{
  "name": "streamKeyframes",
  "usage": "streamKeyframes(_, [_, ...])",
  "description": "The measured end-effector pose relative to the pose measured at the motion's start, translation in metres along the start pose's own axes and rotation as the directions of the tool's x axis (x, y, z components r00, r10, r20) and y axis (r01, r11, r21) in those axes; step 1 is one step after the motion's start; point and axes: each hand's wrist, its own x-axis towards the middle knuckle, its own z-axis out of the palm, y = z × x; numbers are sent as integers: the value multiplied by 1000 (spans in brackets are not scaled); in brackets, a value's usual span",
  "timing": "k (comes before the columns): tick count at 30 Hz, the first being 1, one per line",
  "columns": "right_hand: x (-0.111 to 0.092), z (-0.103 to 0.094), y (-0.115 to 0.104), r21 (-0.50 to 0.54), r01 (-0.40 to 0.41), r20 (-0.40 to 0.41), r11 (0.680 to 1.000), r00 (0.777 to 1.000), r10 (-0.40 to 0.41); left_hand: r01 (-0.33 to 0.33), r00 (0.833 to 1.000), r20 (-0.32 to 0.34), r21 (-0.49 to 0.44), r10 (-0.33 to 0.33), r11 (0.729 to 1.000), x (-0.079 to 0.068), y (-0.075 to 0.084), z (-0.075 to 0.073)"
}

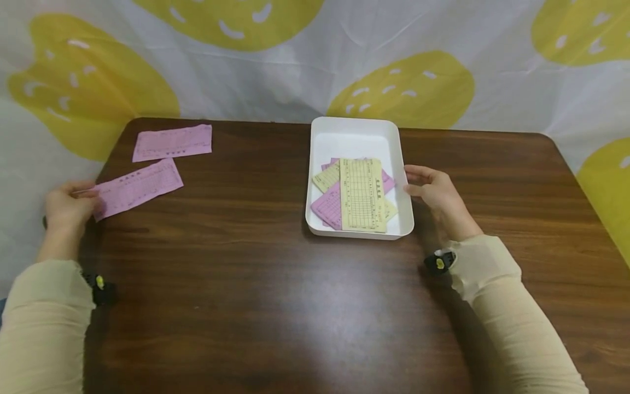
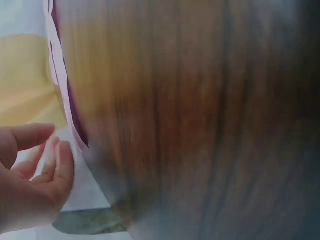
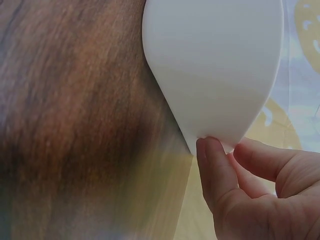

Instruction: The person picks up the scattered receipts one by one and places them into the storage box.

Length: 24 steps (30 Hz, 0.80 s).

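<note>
At the table's left side, my left hand (image 1: 73,210) is at the outer end of a pink printed paper slip (image 1: 140,186). The left wrist view shows that hand (image 2: 37,175) with thumb and fingers apart, beside the slip's thin edge (image 2: 67,95). Another pink slip (image 1: 173,143) lies just behind. On the right, my right hand (image 1: 438,197) touches the outer right wall of a white tray (image 1: 361,233). Its fingertips meet the tray wall (image 3: 215,65) in the right wrist view. Yellow and pink slips lie crossed inside the tray, a yellow slip (image 1: 362,194) on top.
Everything stands on a dark brown wooden table (image 1: 246,284). A white cloth with yellow lemon-like shapes (image 1: 403,87) hangs along the back and sides. The tray sits near the back edge, its far part showing bare white bottom.
</note>
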Motion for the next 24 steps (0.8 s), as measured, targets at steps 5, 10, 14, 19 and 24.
streamKeyframes(5, [0,0,1,-1,11,0,1000,1000,-11,28,999,31,86,-31,996,-2,-5,-4])
streamKeyframes(10, [-1,1,1,12,16,-7,1000,1000,-16,12,999,28,222,-19,975,-2,-4,-2])
streamKeyframes(14, [-1,1,1,22,15,-9,1000,1000,-14,13,1000,7,370,-17,929,-1,-3,-1])
streamKeyframes(19, [-1,2,1,24,11,-4,1000,1000,-11,11,1000,-8,485,-8,874,-2,-5,0])
streamKeyframes(24, [-1,1,1,23,14,-11,1000,1000,-14,-45,999,42,488,28,872,-1,-5,-2])
